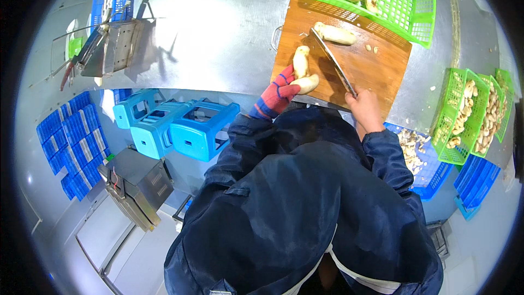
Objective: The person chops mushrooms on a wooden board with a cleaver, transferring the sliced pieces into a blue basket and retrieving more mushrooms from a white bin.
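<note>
My left hand point(278, 94), in a red and blue striped knit glove, grips a thick pale mushroom point(302, 63) by its cap end at the board's left side. In my right hand point(365, 108) is the handle of a long kitchen knife point(333, 62). Its blade slants up and left over the wooden cutting board point(352, 73), its tip close to a second peeled mushroom stem point(337, 35) lying there. A couple of small cut bits point(368, 48) rest on the board right of that stem.
A green basket point(413, 12) with large mushrooms stands behind the board on the metal table point(245, 16). At right are green baskets point(444, 131) of mushrooms and a blue crate point(434, 184) with trimmings. Blue stools point(196, 139) and a metal stand point(118, 45) are leftward.
</note>
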The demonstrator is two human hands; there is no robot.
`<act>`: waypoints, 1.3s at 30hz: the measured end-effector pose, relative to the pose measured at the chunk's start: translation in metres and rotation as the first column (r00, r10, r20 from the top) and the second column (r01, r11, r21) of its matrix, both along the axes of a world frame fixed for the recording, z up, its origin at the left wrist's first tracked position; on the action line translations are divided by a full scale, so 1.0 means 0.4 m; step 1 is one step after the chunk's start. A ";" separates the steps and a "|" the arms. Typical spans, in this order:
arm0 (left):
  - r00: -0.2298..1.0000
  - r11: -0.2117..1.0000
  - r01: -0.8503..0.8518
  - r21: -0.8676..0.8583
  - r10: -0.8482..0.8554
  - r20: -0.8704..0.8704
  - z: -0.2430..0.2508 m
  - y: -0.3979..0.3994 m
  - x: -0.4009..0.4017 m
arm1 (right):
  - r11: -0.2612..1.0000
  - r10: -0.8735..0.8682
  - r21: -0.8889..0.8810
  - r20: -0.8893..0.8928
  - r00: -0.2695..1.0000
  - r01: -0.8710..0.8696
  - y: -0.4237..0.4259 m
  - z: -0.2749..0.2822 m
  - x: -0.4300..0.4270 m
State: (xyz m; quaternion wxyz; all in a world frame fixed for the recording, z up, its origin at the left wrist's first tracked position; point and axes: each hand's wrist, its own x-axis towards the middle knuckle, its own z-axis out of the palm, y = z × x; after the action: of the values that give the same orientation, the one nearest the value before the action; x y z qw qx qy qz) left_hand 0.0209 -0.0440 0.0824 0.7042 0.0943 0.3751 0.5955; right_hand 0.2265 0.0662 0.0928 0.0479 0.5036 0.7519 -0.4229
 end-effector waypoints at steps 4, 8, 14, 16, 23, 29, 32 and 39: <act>0.986 0.974 -0.164 -0.154 0.167 0.005 -0.077 0.030 0.063 | 0.996 -0.029 -0.087 0.057 0.998 0.034 -0.037 0.039 -0.014; 0.691 0.944 -0.246 -0.218 0.013 -0.722 -0.129 0.028 0.106 | 0.995 -0.029 -0.095 0.037 0.999 0.032 -0.054 0.047 -0.026; 0.885 0.843 -0.395 -0.365 0.243 -0.398 -0.156 0.040 0.074 | 0.996 0.056 -0.078 0.082 0.995 -0.049 -0.072 0.108 -0.055; 0.928 0.911 -0.302 -0.282 0.212 -0.307 -0.174 0.031 0.050 | 0.996 0.081 -0.034 0.070 0.994 -0.079 -0.079 0.140 -0.061; 0.904 0.864 -0.418 -0.281 0.363 -0.227 -0.233 0.017 0.071 | 0.975 0.160 0.147 0.043 0.986 -0.165 -0.157 0.114 0.019; 0.884 0.919 -0.275 -0.281 0.127 -0.450 -0.243 0.018 0.050 | 0.978 0.141 0.150 0.025 0.990 -0.144 -0.143 0.140 0.041; 0.935 0.891 -0.282 -0.357 0.170 -0.312 -0.223 0.035 0.045 | 0.987 0.123 0.099 0.049 0.991 -0.128 -0.144 0.131 0.041; 0.850 0.846 -0.114 -0.520 -0.188 -0.493 -0.120 0.067 0.037 | 1.000 0.029 -0.001 0.009 1.000 -0.029 -0.087 -0.012 -0.055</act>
State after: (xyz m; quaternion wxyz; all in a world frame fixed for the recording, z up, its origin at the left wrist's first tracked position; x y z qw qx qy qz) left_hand 0.0359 -0.0172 0.0345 0.5840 0.0625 0.7008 0.4049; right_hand 0.2045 0.0314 0.0880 0.0580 0.4944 0.7587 -0.4202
